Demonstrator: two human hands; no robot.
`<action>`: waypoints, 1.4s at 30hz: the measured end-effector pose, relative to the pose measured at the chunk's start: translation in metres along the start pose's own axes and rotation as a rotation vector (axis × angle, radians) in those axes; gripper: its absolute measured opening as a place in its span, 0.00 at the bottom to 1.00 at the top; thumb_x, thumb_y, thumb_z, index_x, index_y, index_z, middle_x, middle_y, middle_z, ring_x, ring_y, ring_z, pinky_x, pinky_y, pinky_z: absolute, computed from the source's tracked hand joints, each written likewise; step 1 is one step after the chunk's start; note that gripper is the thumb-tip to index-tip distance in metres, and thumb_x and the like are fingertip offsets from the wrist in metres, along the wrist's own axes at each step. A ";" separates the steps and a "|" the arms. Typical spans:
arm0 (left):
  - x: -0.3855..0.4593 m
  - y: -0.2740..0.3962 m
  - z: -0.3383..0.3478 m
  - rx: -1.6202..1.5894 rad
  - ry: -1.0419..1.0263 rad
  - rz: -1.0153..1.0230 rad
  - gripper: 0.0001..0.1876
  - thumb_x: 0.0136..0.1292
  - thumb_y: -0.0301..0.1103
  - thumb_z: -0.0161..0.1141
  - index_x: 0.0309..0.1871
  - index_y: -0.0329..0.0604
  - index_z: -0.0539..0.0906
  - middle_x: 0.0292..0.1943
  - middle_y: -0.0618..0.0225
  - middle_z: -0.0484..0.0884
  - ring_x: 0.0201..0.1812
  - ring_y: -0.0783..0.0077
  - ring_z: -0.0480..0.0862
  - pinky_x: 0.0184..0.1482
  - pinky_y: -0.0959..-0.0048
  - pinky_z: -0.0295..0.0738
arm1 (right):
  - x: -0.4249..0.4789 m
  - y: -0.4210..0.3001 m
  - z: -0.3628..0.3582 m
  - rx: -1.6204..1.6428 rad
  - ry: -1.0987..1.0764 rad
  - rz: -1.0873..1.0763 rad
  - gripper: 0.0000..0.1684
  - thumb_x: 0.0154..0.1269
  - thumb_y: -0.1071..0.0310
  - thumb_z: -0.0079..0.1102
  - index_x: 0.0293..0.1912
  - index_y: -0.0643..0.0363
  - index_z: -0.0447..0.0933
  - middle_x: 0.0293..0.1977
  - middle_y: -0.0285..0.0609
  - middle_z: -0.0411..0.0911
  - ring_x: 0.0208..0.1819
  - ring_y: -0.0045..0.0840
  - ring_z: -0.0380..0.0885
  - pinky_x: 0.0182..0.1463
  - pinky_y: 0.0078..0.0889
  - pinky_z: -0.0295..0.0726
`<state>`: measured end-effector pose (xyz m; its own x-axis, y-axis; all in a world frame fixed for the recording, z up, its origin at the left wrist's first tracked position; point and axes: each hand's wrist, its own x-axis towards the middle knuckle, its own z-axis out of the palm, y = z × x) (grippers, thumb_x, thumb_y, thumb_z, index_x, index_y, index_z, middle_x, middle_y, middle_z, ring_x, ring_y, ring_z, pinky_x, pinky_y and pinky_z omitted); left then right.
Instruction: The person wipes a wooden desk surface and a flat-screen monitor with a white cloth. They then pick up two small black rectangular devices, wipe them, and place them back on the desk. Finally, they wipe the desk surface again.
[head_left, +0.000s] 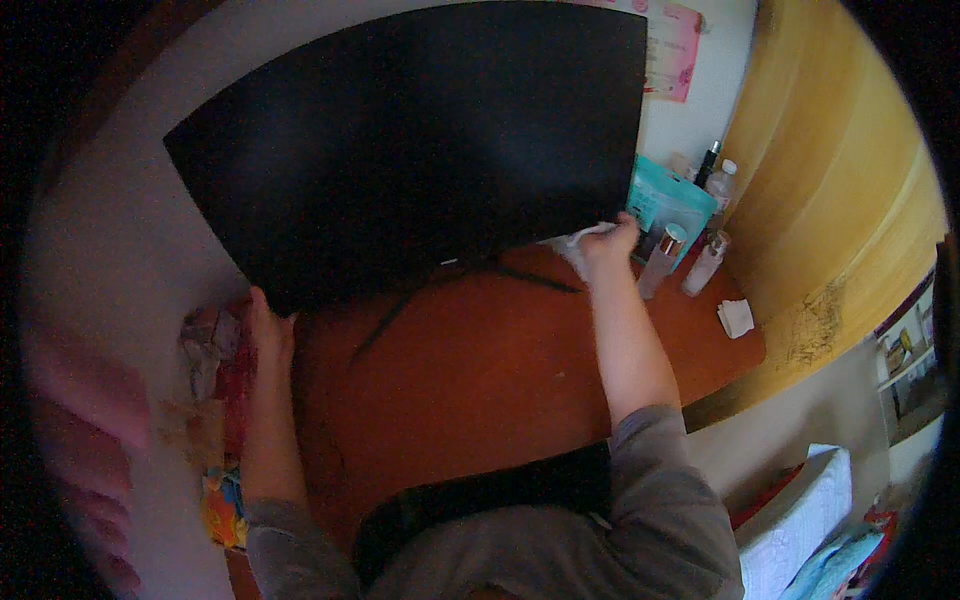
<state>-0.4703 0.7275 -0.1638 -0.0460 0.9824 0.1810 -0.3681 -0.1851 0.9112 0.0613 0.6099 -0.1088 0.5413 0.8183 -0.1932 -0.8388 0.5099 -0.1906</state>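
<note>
A large black monitor (420, 142) stands on a dark splayed-leg stand (390, 322) on a reddish-brown wooden desk (480, 390). Its screen is dark. My left hand (271, 330) holds the monitor's lower left corner, with the thumb up along the side edge. At the lower right corner is my right hand (611, 244), with a white cloth or tissue (574, 251) in its grip and the thumb by the monitor's edge. The monitor hides part of both hands' fingers.
Right of the monitor stand a teal pouch (667, 195), a pinkish bottle with a shiny cap (660, 262), a clear bottle (705, 264) and a white-capped bottle (722, 184). A folded white paper (735, 319) lies near the yellow curtain (832, 150). Bags (210, 345) crowd the left side.
</note>
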 end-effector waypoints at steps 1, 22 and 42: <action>-0.001 0.002 0.003 0.002 0.026 -0.005 0.42 0.71 0.62 0.51 0.78 0.45 0.53 0.78 0.60 0.52 0.77 0.54 0.53 0.74 0.45 0.50 | 0.004 -0.010 0.003 -0.052 0.045 -0.122 0.33 0.69 0.51 0.37 0.69 0.53 0.62 0.70 0.47 0.62 0.71 0.50 0.59 0.73 0.69 0.49; 0.001 0.003 0.007 -0.010 0.117 -0.056 0.44 0.68 0.63 0.54 0.78 0.49 0.53 0.77 0.62 0.56 0.74 0.55 0.60 0.70 0.45 0.57 | -0.043 0.066 -0.010 -0.096 -0.048 0.187 0.35 0.60 0.67 0.41 0.69 0.60 0.61 0.70 0.50 0.61 0.72 0.49 0.59 0.77 0.59 0.51; 0.007 0.012 0.018 -0.108 0.170 -0.102 0.38 0.73 0.57 0.51 0.78 0.48 0.55 0.76 0.62 0.58 0.74 0.56 0.61 0.73 0.48 0.56 | -0.026 0.054 -0.057 -0.220 -0.189 0.060 0.30 0.64 0.61 0.41 0.65 0.57 0.67 0.66 0.46 0.69 0.68 0.45 0.65 0.73 0.52 0.61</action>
<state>-0.4580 0.7314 -0.1444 -0.1557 0.9877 0.0170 -0.4757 -0.0900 0.8750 0.0050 0.6016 -0.1690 0.4534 0.8908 -0.0319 -0.8254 0.4060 -0.3924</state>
